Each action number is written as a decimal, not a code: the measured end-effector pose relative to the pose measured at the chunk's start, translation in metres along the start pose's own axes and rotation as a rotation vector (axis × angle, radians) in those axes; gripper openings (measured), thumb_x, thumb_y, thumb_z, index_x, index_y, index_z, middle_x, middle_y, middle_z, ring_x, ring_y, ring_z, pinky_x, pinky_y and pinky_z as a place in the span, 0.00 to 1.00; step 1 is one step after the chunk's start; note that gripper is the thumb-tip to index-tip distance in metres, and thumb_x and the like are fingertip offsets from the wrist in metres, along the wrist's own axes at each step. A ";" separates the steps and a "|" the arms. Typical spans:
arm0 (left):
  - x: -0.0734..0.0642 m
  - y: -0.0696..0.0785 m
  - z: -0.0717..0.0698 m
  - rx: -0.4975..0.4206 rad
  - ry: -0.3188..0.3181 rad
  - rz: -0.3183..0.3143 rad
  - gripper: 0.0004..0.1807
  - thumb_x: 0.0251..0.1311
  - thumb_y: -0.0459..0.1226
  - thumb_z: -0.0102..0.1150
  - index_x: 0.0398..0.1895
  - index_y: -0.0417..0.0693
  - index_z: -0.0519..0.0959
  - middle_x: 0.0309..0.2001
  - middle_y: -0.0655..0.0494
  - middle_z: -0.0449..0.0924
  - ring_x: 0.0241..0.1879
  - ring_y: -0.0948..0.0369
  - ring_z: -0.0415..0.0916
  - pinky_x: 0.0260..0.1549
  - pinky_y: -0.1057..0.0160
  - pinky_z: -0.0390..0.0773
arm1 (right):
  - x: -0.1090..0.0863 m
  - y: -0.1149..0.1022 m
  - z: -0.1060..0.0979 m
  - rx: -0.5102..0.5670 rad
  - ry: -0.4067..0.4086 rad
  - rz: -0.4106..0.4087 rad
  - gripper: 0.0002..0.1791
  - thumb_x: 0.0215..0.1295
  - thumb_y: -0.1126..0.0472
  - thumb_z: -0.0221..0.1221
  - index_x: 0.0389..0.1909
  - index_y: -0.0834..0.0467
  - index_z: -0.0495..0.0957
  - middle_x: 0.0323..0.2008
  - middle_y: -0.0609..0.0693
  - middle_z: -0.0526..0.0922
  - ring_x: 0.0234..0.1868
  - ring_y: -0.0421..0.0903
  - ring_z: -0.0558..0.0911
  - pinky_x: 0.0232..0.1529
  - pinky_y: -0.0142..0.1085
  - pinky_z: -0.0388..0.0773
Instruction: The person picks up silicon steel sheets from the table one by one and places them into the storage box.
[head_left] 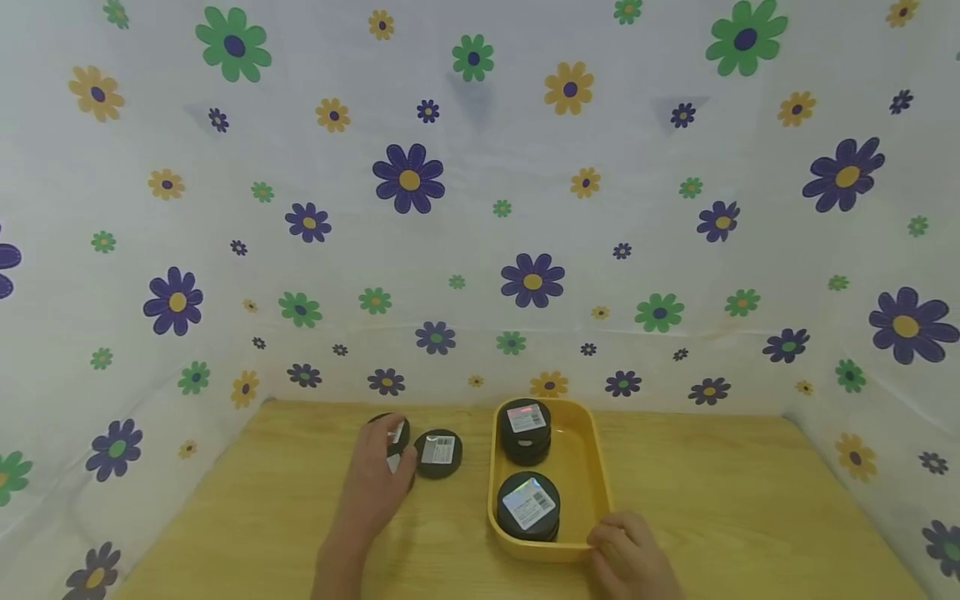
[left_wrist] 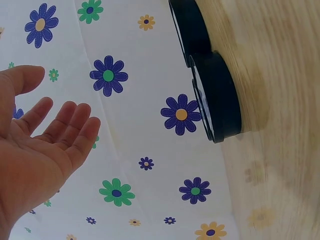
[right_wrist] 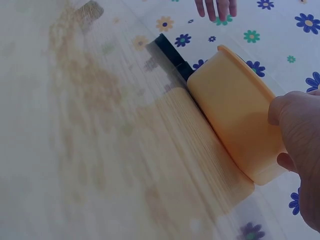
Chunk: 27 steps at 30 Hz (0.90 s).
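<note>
My left hand [head_left: 375,487] is held over the left group of round black tins, its fingers loosely extended with nothing held. In the left wrist view there is a gap between that hand [left_wrist: 47,132] and two black tins [left_wrist: 217,95] on the table. One labelled black tin [head_left: 437,469] lies beside the fingers; others are partly hidden under the hand. With thumb and fingers, my right hand [head_left: 632,550] pinches the near right corner of a yellow tray [head_left: 600,479]. Inside the tray's left side stand a far stack of black tins [head_left: 527,443] and a near stack [head_left: 528,504].
The wood-look table [head_left: 712,492] extends on both sides of the tray. A white sheet [head_left: 480,233] with printed flowers rises behind it and along both sides.
</note>
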<state>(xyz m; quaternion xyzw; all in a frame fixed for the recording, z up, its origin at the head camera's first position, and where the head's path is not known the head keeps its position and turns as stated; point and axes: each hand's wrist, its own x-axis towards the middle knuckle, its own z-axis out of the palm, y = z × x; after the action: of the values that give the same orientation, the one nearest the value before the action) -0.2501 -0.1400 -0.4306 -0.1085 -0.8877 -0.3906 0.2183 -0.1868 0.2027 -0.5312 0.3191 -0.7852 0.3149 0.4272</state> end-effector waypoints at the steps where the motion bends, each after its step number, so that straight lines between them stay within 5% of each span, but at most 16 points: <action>1: 0.000 -0.002 -0.001 0.007 -0.001 -0.002 0.24 0.62 0.28 0.59 0.61 0.36 0.69 0.56 0.37 0.71 0.52 0.41 0.75 0.52 0.45 0.76 | 0.000 0.000 0.002 0.009 0.003 -0.008 0.16 0.74 0.49 0.50 0.33 0.53 0.79 0.38 0.48 0.76 0.41 0.43 0.74 0.50 0.25 0.69; 11: 0.007 -0.007 0.005 0.041 -0.036 -0.024 0.24 0.63 0.31 0.59 0.62 0.35 0.69 0.58 0.37 0.70 0.58 0.44 0.70 0.59 0.45 0.71 | 0.002 -0.007 0.000 -0.043 0.005 0.025 0.18 0.74 0.48 0.48 0.31 0.53 0.79 0.36 0.48 0.76 0.39 0.44 0.74 0.47 0.24 0.70; 18: 0.012 -0.004 -0.006 0.056 -0.019 -0.052 0.24 0.62 0.32 0.59 0.61 0.36 0.69 0.58 0.36 0.69 0.58 0.42 0.69 0.59 0.42 0.70 | 0.009 -0.014 0.000 -0.025 -0.009 0.055 0.17 0.75 0.48 0.49 0.33 0.54 0.80 0.38 0.48 0.76 0.41 0.43 0.74 0.50 0.22 0.69; 27: 0.003 -0.027 -0.007 0.262 -0.265 -0.193 0.36 0.61 0.39 0.62 0.69 0.37 0.59 0.61 0.27 0.60 0.61 0.33 0.58 0.54 0.33 0.69 | 0.006 -0.015 -0.002 0.003 -0.012 0.080 0.18 0.74 0.48 0.50 0.33 0.55 0.80 0.38 0.48 0.76 0.41 0.42 0.74 0.52 0.20 0.67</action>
<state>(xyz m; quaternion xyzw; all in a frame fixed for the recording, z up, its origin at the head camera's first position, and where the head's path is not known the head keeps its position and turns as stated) -0.2606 -0.1634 -0.4428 -0.0441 -0.9582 -0.2730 0.0735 -0.1773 0.1938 -0.5215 0.2897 -0.7995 0.3309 0.4091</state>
